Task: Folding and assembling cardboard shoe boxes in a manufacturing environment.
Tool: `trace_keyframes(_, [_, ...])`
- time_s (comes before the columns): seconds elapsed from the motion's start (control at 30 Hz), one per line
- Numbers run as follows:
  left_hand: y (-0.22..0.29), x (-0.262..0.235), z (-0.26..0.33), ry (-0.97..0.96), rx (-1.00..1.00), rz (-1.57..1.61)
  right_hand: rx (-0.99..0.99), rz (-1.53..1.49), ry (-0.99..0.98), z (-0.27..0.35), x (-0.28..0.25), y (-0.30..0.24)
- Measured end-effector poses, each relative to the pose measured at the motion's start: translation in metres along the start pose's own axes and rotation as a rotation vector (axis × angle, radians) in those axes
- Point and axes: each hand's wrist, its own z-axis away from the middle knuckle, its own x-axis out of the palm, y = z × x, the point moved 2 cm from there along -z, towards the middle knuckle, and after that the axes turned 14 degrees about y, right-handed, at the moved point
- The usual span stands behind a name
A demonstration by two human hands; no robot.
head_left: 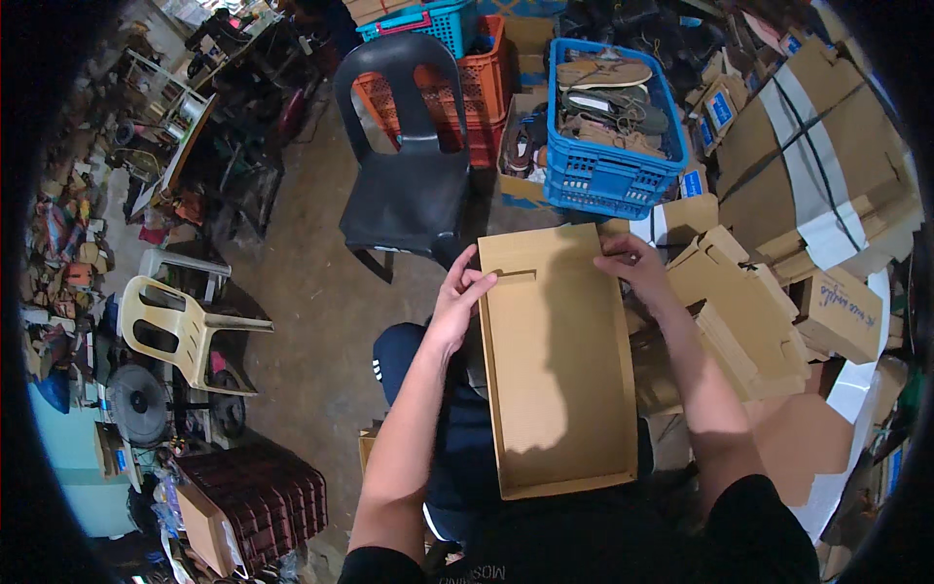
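Observation:
A shallow brown cardboard box (564, 380) lies across my lap, its long sides running away from me and its low side walls standing up. My left hand (459, 304) grips its left wall near the far corner, thumb over the edge by a small slot. At the far right corner, my right hand (637, 271) has its fingers bent and closed on the cardboard edge. The far end is a flat panel, while the near end has a raised wall. A shadow falls over much of the inside.
Ahead are a black plastic chair (404, 185) and a blue crate (613, 170) full of shoes. Flattened cardboard pieces (730, 302) and a strapped cardboard stack (808, 146) crowd the right. To the left stand a cream chair (180, 326), a fan (138, 401) and a dark red crate (263, 501).

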Motion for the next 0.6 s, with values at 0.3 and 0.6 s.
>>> trace_keyframes(0.3, [0.020, -0.011, -0.009, -0.212, 0.107, -0.028, 0.003, 0.076, -0.180, -0.011, 0.005, -0.035])
trace_keyframes(0.6, [0.048, 0.000, 0.007, -0.192, 0.614, -0.725, -0.508, 0.531, -0.266, -0.009, 0.010, -0.048])
